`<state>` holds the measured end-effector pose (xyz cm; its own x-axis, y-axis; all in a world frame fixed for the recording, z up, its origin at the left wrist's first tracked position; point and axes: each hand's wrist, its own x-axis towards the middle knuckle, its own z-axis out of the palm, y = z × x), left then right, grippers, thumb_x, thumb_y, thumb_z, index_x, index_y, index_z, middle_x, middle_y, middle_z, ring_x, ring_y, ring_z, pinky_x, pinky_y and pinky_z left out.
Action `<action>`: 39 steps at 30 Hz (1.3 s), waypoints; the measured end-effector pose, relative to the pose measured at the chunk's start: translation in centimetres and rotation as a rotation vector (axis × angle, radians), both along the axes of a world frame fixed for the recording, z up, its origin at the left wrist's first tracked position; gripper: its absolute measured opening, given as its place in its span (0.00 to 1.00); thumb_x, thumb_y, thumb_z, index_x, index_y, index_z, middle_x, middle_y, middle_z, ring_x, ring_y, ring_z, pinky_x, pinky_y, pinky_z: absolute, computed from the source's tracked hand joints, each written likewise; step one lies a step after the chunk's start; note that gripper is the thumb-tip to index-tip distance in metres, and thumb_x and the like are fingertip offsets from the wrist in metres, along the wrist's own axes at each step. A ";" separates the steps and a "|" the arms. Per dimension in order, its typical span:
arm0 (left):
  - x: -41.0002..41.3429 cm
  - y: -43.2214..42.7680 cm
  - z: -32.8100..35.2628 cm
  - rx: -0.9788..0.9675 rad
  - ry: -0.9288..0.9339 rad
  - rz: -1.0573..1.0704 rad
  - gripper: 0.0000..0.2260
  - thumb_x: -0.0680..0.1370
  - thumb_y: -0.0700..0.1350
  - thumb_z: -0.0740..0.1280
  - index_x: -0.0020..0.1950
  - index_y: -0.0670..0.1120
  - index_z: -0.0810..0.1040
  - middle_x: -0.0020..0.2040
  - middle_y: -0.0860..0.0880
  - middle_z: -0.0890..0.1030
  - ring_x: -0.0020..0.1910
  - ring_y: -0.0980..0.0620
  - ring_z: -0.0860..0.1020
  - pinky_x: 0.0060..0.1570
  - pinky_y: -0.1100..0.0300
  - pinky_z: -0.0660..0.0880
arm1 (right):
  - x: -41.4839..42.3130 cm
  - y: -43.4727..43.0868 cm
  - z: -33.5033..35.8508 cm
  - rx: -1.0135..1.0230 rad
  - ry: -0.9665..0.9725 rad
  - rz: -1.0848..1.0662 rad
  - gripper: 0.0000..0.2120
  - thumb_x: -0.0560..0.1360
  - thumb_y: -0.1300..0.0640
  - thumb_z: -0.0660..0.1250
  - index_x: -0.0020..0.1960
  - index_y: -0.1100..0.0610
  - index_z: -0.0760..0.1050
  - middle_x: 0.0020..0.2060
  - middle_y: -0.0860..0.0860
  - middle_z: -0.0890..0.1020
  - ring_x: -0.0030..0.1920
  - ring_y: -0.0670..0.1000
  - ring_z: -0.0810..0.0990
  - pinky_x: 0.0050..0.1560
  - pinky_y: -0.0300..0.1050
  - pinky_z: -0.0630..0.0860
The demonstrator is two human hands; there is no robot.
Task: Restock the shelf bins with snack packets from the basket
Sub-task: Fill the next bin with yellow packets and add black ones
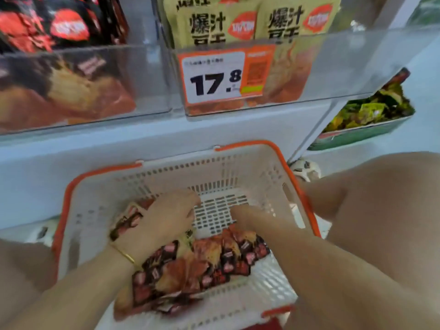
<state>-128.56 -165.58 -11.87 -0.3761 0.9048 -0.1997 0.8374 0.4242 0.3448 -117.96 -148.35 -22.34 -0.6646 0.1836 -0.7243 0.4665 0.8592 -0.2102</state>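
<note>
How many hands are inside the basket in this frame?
2. The left hand lies on the snack packets at the left of the basket; the right hand reaches the packets near the middle. Blur hides their grip.

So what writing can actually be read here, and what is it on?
"17.8": white and orange price tag on the clear plastic bin front; its small print is blurred.
"爆汁豆干": beige snack packets in that bin; their red logo is blurred.
Unreadable: blurred print on the dark red-and-black packets in the white basket.
</note>
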 end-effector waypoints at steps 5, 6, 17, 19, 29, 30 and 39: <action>-0.4 -0.4 -1.2 -0.010 -0.054 0.045 0.12 0.79 0.42 0.58 0.59 0.49 0.76 0.58 0.53 0.76 0.58 0.52 0.73 0.56 0.55 0.71 | 2.4 -1.0 -4.3 0.191 -0.046 0.068 0.26 0.77 0.63 0.62 0.72 0.57 0.58 0.68 0.58 0.65 0.66 0.61 0.67 0.58 0.56 0.72; -0.3 -0.5 -1.3 -0.002 -0.061 0.049 0.12 0.79 0.42 0.58 0.59 0.49 0.76 0.58 0.54 0.76 0.58 0.52 0.72 0.55 0.55 0.71 | 2.6 -1.1 -4.7 0.236 -0.040 0.097 0.30 0.76 0.63 0.63 0.74 0.57 0.55 0.70 0.58 0.64 0.68 0.61 0.66 0.58 0.56 0.71; -0.3 -0.7 -0.8 -0.233 -0.216 0.137 0.16 0.81 0.45 0.57 0.68 0.49 0.70 0.68 0.52 0.70 0.67 0.52 0.66 0.63 0.52 0.69 | -0.7 0.8 -1.2 0.165 -0.187 0.283 0.13 0.74 0.61 0.69 0.57 0.60 0.76 0.57 0.56 0.78 0.56 0.57 0.78 0.54 0.50 0.77; -0.4 -0.4 0.4 -0.274 -0.259 0.161 0.19 0.81 0.47 0.59 0.71 0.47 0.67 0.71 0.48 0.67 0.67 0.50 0.67 0.65 0.56 0.66 | -2.1 1.8 2.0 -0.069 -0.098 0.105 0.09 0.73 0.61 0.70 0.53 0.59 0.76 0.53 0.56 0.78 0.52 0.57 0.79 0.45 0.49 0.80; -5.0 -3.7 10.1 0.150 -0.380 0.615 0.16 0.72 0.38 0.70 0.57 0.42 0.71 0.49 0.45 0.78 0.50 0.46 0.77 0.49 0.54 0.75 | -4.7 -2.5 16.4 -0.891 0.384 -0.485 0.10 0.72 0.71 0.68 0.50 0.60 0.74 0.44 0.59 0.81 0.45 0.55 0.82 0.48 0.49 0.81; -5.2 -4.2 11.7 0.205 -0.349 0.583 0.12 0.72 0.36 0.70 0.53 0.43 0.72 0.45 0.46 0.78 0.47 0.47 0.77 0.47 0.56 0.74 | -5.1 -3.3 17.9 -0.851 0.395 -0.403 0.10 0.72 0.68 0.70 0.51 0.61 0.75 0.44 0.60 0.81 0.46 0.55 0.81 0.52 0.51 0.80; -6.7 -6.4 26.9 0.803 0.156 0.413 0.08 0.73 0.43 0.71 0.50 0.50 0.77 0.41 0.62 0.74 0.40 0.62 0.73 0.45 0.73 0.67 | -9.8 -8.9 31.3 -0.710 1.275 -0.208 0.13 0.71 0.67 0.71 0.50 0.52 0.76 0.42 0.46 0.83 0.45 0.46 0.80 0.51 0.48 0.78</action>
